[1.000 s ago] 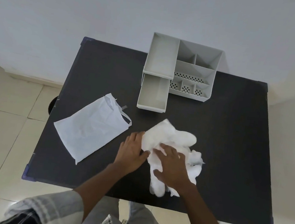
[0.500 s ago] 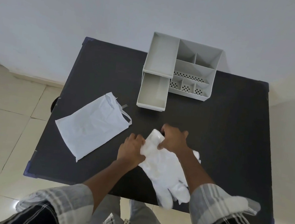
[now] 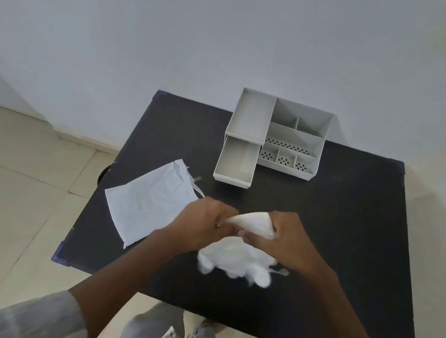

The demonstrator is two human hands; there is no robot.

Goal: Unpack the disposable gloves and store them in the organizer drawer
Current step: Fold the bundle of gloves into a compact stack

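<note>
A bunch of white disposable gloves (image 3: pixel 236 264) is lifted above the black table (image 3: pixel 347 238) near its front. My left hand (image 3: pixel 201 227) and my right hand (image 3: pixel 285 242) both grip the folded upper end of the bunch, and the glove fingers hang down blurred beneath them. The grey organizer (image 3: pixel 292 137) stands at the back of the table. Its drawer (image 3: pixel 235 160) is pulled out toward me and looks empty. An empty white pouch (image 3: pixel 151 202) lies flat to the left of my hands.
A white wall runs behind the table. Beige floor tiles lie to the left, below the table's edge. My trousers and checked shirt show at the bottom of the view.
The hands have come together and raised the glove bunch off the table, folding its top end between them. The head camera has tilted, so the table sits lower and further right.
</note>
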